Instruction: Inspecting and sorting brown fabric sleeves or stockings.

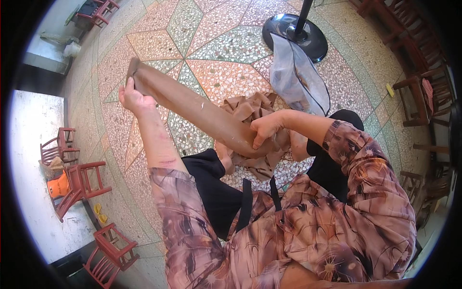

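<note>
A long piece of brown fabric [196, 104] stretches between my two hands, slanting from upper left to lower right. My left hand [136, 98] holds its far end, the thumb lying along the edge. Toward the near end, my right hand [267, 127] grips the fabric with thumb and fingers. Small pale bits cling to the fabric. Below and behind it lies a crumpled heap of brown cloth [258, 103] on the floor between my feet. Whether the heap and the stretched piece are joined is hidden behind my right hand.
Terrazzo floor [148, 45] spreads around me. A black round stand base [276, 25] with a pole stands ahead, a translucent zippered bag [288, 77] against it. Small red wooden chairs [85, 180] line the left; a wooden chair [411, 97] is at right. Yellow slippers [100, 213] lie left.
</note>
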A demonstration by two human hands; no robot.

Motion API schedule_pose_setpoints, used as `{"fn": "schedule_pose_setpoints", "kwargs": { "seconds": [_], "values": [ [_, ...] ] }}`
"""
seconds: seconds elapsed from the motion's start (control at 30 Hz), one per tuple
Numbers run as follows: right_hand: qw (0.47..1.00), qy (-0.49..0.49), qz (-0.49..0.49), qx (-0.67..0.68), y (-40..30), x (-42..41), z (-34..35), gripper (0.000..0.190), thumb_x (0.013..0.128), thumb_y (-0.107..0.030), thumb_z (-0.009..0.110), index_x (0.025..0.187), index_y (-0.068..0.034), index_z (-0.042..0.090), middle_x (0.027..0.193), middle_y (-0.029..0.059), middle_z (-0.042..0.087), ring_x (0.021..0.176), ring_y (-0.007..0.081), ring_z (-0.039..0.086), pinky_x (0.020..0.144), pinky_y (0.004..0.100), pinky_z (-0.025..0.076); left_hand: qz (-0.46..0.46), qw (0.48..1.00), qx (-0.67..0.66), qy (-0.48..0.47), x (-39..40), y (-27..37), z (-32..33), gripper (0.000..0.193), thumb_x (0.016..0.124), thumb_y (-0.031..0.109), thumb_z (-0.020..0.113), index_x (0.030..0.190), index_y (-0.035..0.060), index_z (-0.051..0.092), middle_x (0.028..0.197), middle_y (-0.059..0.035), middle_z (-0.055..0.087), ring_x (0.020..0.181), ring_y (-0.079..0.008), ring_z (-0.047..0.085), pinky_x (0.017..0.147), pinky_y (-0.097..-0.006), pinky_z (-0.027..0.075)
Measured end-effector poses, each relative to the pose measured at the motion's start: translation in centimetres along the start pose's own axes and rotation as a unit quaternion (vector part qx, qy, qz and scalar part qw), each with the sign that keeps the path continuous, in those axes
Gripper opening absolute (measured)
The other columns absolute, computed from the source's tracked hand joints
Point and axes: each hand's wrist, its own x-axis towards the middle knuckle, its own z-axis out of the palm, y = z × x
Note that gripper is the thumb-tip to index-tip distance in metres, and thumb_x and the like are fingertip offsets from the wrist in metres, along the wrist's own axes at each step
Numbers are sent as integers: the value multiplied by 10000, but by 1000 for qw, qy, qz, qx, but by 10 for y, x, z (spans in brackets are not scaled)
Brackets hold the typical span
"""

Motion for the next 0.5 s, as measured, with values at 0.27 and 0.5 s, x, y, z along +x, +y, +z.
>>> {"fn": "schedule_pose_setpoints", "kwargs": {
  "seconds": [0.27,0.5],
  "values": [
    [964,-9,119,-236,-7,-5,-9,438,663,-250,717,1007,-1,613,832,104,638,727,212,634,565,316,524,35,999,-3,1,1,0,1,523,812,-60,522,1255,-9,248,1123,-256,442,965,-324,562,798,-429,533],
    [866,296,44,-401,5,-13,-23,666,661,-337,676,1177,31,471,1088,202,563,999,304,563,864,384,445,-134,916,231,-299,-68,-5,49,450,820,18,544,1238,-46,390,1056,-213,540,921,-248,582,814,-341,503]
  ]
}}
